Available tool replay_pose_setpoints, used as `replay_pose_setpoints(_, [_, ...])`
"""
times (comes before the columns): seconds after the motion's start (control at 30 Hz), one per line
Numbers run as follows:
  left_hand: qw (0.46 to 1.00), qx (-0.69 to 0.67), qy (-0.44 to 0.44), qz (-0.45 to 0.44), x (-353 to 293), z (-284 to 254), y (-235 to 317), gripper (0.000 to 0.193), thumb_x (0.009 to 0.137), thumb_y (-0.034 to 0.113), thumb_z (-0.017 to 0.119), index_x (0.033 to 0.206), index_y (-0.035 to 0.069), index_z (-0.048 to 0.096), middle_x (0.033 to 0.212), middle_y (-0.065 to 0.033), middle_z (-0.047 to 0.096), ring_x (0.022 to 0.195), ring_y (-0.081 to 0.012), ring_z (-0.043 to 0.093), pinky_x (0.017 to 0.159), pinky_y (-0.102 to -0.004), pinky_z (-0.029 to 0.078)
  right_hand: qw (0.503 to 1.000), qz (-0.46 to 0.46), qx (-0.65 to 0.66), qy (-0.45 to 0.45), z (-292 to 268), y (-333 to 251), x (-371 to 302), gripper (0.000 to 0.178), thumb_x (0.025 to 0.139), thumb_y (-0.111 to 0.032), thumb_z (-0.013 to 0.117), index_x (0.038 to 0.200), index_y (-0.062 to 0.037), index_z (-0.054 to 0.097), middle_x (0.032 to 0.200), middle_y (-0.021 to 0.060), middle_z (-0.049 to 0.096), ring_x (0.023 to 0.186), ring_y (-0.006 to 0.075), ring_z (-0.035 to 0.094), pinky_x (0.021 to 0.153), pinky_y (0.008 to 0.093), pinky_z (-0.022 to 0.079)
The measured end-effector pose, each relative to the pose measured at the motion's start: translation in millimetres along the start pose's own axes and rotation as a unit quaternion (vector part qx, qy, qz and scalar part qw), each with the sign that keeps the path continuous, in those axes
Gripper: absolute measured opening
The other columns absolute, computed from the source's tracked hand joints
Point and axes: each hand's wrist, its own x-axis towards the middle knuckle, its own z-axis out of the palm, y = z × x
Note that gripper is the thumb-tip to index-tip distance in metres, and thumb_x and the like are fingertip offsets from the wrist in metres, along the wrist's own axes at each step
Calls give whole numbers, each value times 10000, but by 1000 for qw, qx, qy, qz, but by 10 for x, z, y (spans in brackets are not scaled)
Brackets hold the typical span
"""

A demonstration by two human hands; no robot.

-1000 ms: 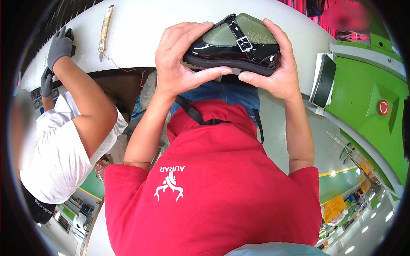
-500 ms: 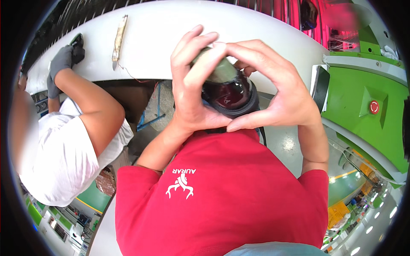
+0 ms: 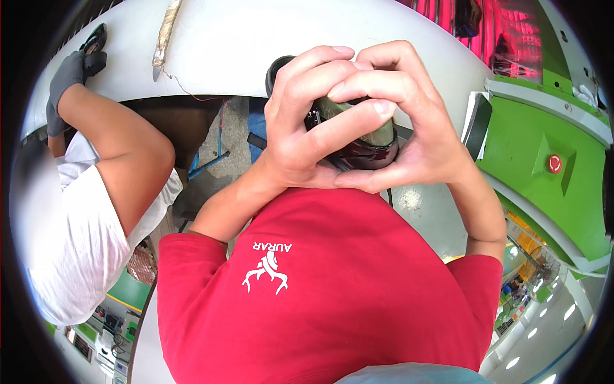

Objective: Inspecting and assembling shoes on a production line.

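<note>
Between my two hands, close in front of my red shirt, is a glossy dark-red and black shoe with a greenish shoe last inside it. My left hand wraps its left side, fingers bent over the top. My right hand grips the right side, its fingers curled over and meeting the left ones. Both thumbs lie along the side nearest me. A black rounded end of the shoe shows beyond my left fingers; my hands hide much of the rest.
A white bench curves ahead, with a wrapped-handle knife trailing a thin wire. At left, a co-worker's grey-gloved hand holds a dark shoe. Right stands a green machine with a red button. Pink light glows behind.
The shoe has turned and tilted between my hands, so its black end now shows at the left. My right fingers have curled further over the top. The view has shifted slightly.
</note>
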Motion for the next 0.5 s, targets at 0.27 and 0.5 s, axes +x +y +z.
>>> replay_pose_setpoints(0.27, [991,-83,18,-103,147,-123,81,813,605,362,1015,1330,113,743,1358,-187,633,1257,-450,653,1105,-608,552,993,84,79,-16,-38,9,-55,1221,493,-457,1105,1510,-68,551,1469,122,612,1376,350,516,1145,488,470])
replay_pose_setpoints(0.5, [996,-41,-53,-67,111,-125,52,903,772,499,968,1440,49,559,1525,-336,529,1391,-529,584,1175,-682,484,997,38,64,-9,2,50,-1,1101,537,-372,1089,1470,-88,579,1416,125,617,1319,341,553,1099,466,489])
